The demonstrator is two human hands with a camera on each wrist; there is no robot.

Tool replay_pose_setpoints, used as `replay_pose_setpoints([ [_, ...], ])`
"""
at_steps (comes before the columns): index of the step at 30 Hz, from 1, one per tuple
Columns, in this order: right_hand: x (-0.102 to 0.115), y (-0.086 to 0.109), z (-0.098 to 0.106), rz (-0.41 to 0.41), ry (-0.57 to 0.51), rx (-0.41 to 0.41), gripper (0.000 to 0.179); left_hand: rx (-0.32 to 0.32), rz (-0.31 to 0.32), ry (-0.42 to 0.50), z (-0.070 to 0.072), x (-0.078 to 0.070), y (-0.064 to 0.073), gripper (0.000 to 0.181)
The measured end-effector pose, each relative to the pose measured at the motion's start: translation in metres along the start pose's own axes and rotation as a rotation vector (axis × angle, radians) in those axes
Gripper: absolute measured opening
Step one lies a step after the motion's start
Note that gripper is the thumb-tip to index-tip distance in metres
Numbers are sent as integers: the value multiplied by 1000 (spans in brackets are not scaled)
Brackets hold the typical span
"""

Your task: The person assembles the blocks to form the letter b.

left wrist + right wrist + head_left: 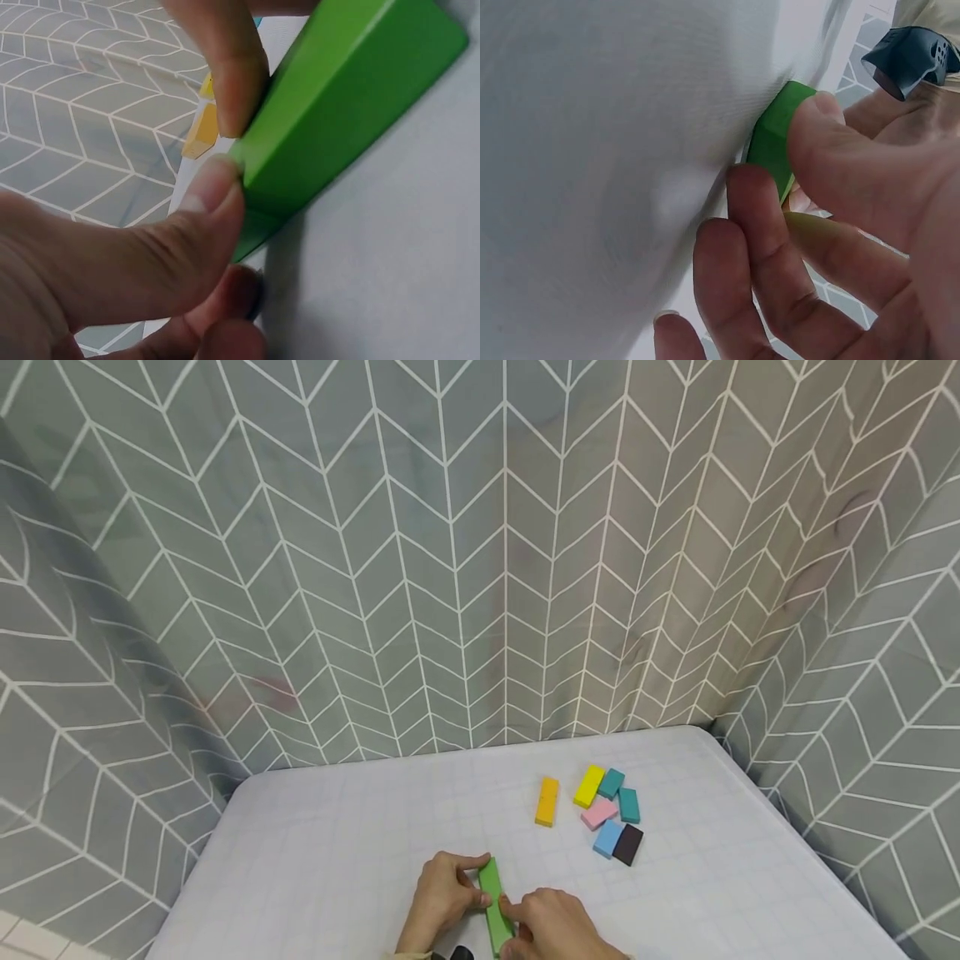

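Note:
A long green block (489, 882) lies on the white table between the two hands, at the near edge of the head view. In the left wrist view a line crosses the green block (322, 112) near the thumb; I cannot tell whether it is one piece or two end to end. My left hand (441, 897) grips its far part, index fingertip at the far end and thumb on the side. My right hand (551, 927) holds the near part, with index finger and thumb against it. In the right wrist view the thumb and fingers flank the green block (776, 135).
Beyond the right hand lie an orange block (547, 802), a yellow block (589, 786), two teal blocks (611, 783), a pink block (599, 814), a light blue block (607, 839) and a black block (628, 845). A patterned grey curtain (465, 568) surrounds the white table (337, 835).

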State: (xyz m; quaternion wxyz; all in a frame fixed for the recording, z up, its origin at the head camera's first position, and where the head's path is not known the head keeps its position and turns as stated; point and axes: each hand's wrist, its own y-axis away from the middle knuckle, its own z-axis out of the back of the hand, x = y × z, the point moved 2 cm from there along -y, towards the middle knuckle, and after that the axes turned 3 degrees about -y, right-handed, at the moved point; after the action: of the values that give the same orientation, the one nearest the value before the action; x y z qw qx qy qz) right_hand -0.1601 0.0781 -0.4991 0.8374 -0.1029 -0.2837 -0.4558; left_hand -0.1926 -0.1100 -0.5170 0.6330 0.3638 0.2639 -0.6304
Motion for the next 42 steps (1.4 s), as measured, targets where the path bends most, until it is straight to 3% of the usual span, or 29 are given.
replay_pose_setpoints([
  [6,0,0,-3,-8,25,-8,46,-5,-8,-50,-4,-4,5,52],
  [11,-1,2,-6,8,17,-24,44,32,-72,-112,-7,-3,16,46],
  [19,-6,0,-2,-46,-126,11,45,151,-184,-192,-7,3,22,74],
  [26,-9,1,-1,-38,-154,-7,47,87,-270,-403,-14,0,23,76],
  [33,-10,1,-2,12,-131,-45,48,51,-335,-526,-23,-1,29,64],
  [37,-11,1,-2,31,-109,-71,48,68,-371,-570,-24,1,32,69],
  [42,-11,0,-1,28,-98,-71,48,122,-359,-604,-24,6,31,81],
])
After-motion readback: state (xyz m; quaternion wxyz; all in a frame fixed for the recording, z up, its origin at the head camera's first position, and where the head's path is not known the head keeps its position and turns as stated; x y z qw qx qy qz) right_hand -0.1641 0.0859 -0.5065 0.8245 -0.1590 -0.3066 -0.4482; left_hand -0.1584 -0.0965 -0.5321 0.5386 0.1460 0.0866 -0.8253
